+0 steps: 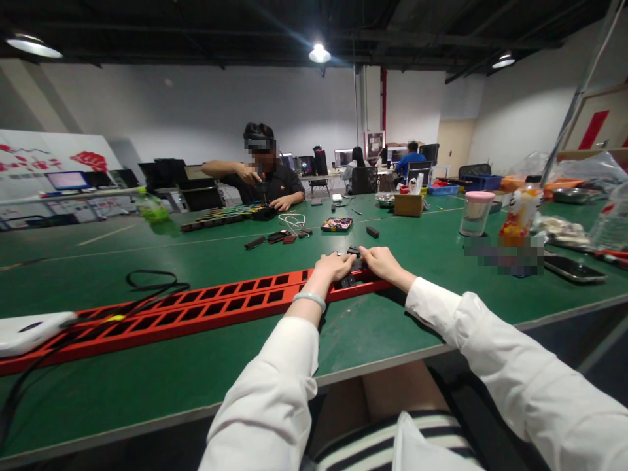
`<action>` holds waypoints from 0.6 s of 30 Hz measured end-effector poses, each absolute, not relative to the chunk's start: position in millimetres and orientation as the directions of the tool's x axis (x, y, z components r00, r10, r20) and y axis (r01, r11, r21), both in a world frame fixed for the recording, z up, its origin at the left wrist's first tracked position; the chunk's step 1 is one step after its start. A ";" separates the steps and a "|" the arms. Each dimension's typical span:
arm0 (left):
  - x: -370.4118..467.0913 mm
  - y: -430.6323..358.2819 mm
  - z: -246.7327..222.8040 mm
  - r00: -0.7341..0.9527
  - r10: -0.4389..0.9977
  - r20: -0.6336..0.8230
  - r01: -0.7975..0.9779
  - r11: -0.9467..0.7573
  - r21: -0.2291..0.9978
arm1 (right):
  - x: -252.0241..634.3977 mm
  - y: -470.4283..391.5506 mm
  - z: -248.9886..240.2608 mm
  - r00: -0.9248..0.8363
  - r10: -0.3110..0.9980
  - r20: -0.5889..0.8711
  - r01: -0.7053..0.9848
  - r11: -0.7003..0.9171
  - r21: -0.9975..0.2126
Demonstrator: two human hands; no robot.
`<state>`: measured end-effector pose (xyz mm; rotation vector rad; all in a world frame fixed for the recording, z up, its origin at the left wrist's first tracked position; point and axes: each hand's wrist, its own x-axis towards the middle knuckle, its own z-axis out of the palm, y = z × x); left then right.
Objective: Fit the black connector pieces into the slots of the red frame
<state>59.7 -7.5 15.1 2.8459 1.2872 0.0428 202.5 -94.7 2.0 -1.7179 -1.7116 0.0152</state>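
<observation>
A long red slotted frame [275, 296] lies across the green table, with two rows of rectangular openings. Both my hands work at its right end. My left hand [334, 266], with a pale bangle on the wrist, is closed, its fingertips against a small black part [354, 250]. From the other side my right hand [384, 265] pinches the same part between thumb and fingers. Under my hands, more black pieces [348, 281] sit in the frame's end. My fingers hide much of the contact, and the part's exact kind is unclear.
A white device [34, 332] with a black cable [152, 282] rests on the frame's left end. Ahead lie a loose black block [373, 231], a small tray [337, 225] and dark pieces. Right: a pink-lidded cup [475, 214], a bottle and a phone [574, 267]. A co-worker [267, 176] sits opposite.
</observation>
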 end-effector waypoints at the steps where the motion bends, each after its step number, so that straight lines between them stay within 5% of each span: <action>1: 59.8 -7.4 15.0 0.657 0.754 0.024 0.753 -0.657 0.027 | 202.4 -94.7 1.9 0.126 0.879 0.461 0.870 0.126 -0.477; 12: 54.6 -10.3 12.9 0.583 0.802 0.128 0.806 -0.591 0.033 | 203.0 -94.6 2.3 0.147 0.869 0.472 0.862 0.122 -0.492; 18: 52.2 -19.8 12.3 0.538 0.755 0.374 0.816 -0.577 -0.009 | 206.2 -95.2 0.6 0.111 0.833 0.541 0.881 0.169 -0.441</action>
